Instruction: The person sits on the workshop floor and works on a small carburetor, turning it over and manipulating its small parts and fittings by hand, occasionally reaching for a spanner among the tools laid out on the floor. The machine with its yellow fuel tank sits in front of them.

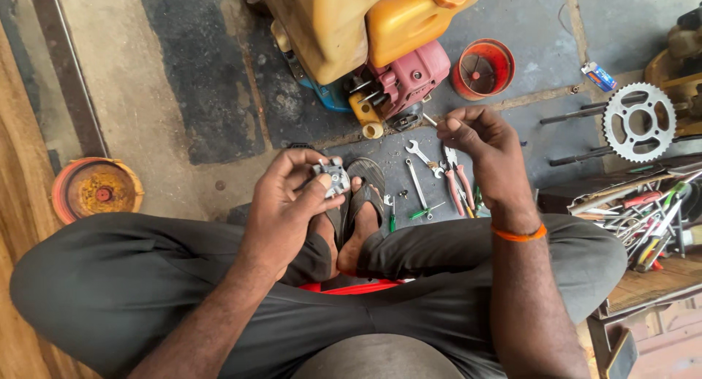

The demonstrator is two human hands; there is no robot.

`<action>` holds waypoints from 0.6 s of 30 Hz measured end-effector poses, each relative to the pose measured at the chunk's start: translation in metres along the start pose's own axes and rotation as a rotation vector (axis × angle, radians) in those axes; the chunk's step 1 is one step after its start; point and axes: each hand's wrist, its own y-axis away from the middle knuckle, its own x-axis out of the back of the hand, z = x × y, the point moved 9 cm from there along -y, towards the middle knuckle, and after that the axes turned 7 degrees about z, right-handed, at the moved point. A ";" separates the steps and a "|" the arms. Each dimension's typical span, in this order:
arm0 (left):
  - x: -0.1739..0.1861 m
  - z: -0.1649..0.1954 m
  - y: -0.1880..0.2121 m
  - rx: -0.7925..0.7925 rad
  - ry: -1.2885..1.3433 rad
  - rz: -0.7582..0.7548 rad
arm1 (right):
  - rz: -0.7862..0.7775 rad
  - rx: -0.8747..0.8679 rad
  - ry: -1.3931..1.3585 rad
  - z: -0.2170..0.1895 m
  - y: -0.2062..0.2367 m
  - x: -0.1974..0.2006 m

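My left hand (287, 197) grips a small grey metal engine part (334, 177) above my sandalled feet (360, 211). My right hand (486, 154) is raised over the floor tools, its fingertips pinched on a thin metal pin or small tool (430, 119) that points toward the engine. In front of me stands a small engine (398, 79) with a maroon cover and a yellow fuel tank (351, 20). Below my right hand lie spanners (418, 178), red-handled pliers (459, 181) and a green screwdriver (392, 218).
A red round cover (482, 69) lies right of the engine. A steel sprocket (639, 121) rests at the right, above a tray of mixed tools (643, 218). An orange rusty disc (96, 189) sits on the floor at left beside wooden planks (22, 203).
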 end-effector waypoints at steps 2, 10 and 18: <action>0.002 0.005 0.002 -0.011 0.009 0.014 | 0.005 -0.034 0.063 0.015 -0.007 0.005; 0.005 0.015 0.004 -0.003 0.018 0.028 | 0.004 -0.145 0.497 0.084 -0.042 0.002; 0.011 0.013 0.008 0.001 0.070 0.021 | -0.768 0.678 1.503 0.133 0.006 -0.103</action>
